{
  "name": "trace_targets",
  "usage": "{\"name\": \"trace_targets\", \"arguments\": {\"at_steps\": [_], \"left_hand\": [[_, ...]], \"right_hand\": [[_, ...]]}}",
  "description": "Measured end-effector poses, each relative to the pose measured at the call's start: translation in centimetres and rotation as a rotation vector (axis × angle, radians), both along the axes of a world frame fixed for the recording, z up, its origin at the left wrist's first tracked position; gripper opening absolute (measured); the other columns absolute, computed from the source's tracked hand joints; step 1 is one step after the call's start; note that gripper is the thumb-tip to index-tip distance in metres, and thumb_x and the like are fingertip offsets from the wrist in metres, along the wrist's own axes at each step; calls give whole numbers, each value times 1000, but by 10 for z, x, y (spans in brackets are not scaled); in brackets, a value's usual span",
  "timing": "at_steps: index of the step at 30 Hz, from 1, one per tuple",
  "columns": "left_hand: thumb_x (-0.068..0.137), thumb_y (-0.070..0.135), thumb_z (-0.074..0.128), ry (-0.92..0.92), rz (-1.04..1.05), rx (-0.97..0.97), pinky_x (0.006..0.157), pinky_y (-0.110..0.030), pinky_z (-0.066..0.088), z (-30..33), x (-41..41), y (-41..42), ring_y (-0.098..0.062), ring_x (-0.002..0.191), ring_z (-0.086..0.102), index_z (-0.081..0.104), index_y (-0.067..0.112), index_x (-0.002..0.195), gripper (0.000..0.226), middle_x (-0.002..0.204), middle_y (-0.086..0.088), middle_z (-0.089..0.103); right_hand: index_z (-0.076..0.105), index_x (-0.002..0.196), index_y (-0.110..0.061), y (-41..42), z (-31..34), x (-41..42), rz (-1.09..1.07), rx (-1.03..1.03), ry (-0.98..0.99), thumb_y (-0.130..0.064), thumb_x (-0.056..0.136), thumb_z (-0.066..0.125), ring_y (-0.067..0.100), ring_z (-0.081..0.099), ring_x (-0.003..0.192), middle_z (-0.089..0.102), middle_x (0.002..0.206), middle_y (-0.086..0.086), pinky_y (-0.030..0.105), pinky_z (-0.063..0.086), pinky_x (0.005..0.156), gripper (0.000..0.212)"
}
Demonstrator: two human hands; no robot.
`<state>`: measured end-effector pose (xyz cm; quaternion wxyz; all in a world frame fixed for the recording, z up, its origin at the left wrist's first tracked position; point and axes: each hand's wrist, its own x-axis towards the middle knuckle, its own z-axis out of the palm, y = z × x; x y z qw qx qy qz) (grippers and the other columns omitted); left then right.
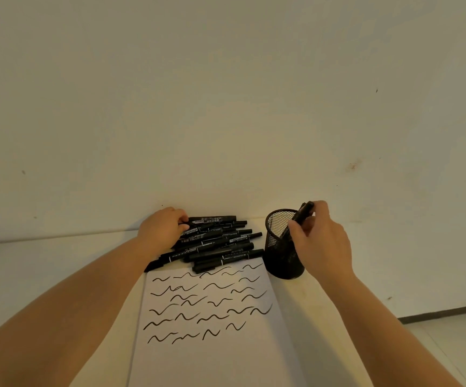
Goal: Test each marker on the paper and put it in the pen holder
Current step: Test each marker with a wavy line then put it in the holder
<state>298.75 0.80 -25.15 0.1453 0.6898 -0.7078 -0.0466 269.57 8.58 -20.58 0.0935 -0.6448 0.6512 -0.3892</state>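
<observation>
A white sheet of paper [212, 356] lies in front of me, covered with several black wavy test strokes. At its far edge sits a pile of several black markers [217, 243], lying roughly left to right. My left hand [162, 229] rests on the pile's left end and pinches a marker there. To the right of the paper stands a black mesh pen holder [277, 247]. My right hand [321, 241] grips a black marker [303, 213] tilted over the holder, its lower end inside the rim.
The table [44, 272] is white and stands against a plain pale wall [226, 107]. Its right edge runs diagonally at the lower right, with floor [455, 339] beyond it. My forearms reach in from both lower corners.
</observation>
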Motion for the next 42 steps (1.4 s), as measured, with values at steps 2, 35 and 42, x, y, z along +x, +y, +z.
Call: {"name": "trace_targets", "arguments": {"at_steps": [2, 35, 42], "left_hand": [[91, 28, 53, 12, 1, 21, 83, -33, 43, 0, 1, -2, -21, 102, 54, 58, 19, 113, 24, 111, -5, 59], [88, 41, 53, 222, -386, -212, 68, -24, 44, 20, -76, 234, -9, 78, 60, 64, 26, 105, 25, 90, 11, 67], [95, 37, 39, 108, -419, -97, 67, -32, 45, 24, -72, 261, -14, 72, 60, 60, 24, 92, 26, 80, 7, 64]], "right_hand": [[39, 111, -14, -1, -3, 2, 10, 34, 69, -29, 88, 55, 30, 55, 71, 66, 90, 11, 34, 45, 60, 32], [56, 65, -6, 135, -23, 59, 419, 475, -914, -21, 92, 48, 16, 42, 35, 53, 43, 6, 23, 35, 37, 32], [59, 57, -6, 152, -23, 52, 465, 584, -981, -13, 88, 48, 19, 40, 33, 52, 42, 12, 22, 32, 35, 34]]}}
